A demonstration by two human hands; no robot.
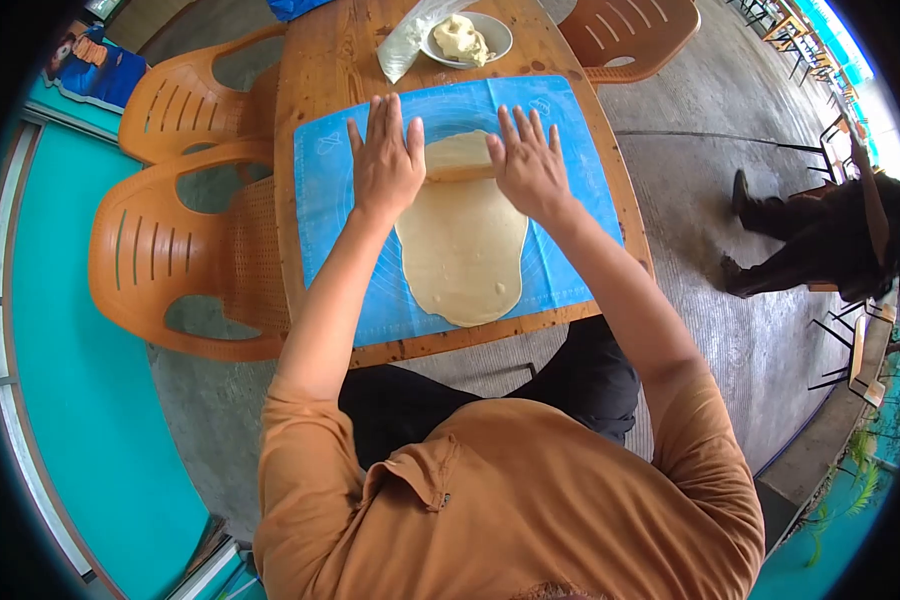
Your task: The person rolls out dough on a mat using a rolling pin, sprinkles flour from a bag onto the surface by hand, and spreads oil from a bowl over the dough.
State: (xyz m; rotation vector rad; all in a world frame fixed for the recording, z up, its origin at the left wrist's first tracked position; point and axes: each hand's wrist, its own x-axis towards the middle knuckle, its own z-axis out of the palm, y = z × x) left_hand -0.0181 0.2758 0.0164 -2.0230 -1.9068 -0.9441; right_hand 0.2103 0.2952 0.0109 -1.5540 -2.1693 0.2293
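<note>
Wooden table [320, 70] carries a blue mat [330, 220]. Dough sheet [460, 250] lies centred on it, judged soft, thin, tear-prone; lift by edges. Rolling pin [460, 173] crosses its far end. Left hand [385, 160] and right hand [530, 165] press the pin's ends, palms flat, fingers extended.

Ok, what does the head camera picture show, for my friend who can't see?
A left hand and right hand press a rolling pin over a pale dough sheet on a blue mat on a wooden table. A bowl of dough lumps sits beyond.
</note>
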